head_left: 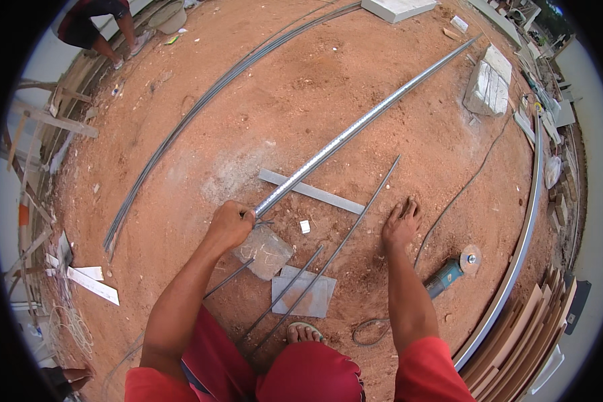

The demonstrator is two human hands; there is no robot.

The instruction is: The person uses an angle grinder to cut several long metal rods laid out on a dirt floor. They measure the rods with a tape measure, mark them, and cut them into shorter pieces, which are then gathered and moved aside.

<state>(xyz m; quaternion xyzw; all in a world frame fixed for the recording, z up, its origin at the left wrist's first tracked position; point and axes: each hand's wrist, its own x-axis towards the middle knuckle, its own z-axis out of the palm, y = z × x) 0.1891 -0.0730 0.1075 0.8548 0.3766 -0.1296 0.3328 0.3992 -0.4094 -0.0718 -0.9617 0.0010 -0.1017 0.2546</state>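
Note:
My left hand (234, 223) is closed around the near end of a long silver metal channel (355, 130), which slants away to the far right. Under that hand lies a rough concrete block (269, 253). A flat grey strip (331, 198) crosses beneath the channel. My right hand (402, 226) rests on the soil with fingers spread, holding nothing. Just left of it, a long thin metal rod (355, 228) lies at a slant, with a shorter rod (285, 291) beside it over grey tiles (318, 295). An angle grinder (449, 273) lies on the ground near my right forearm.
Several long bars (208, 94) lie in a bundle at the left. A white block (490, 80) sits at the far right. Another long metal channel (532, 194) and stacked brown boards (522, 335) line the right side. A person (100, 23) is at the far left. A cable (465, 184) runs across the soil.

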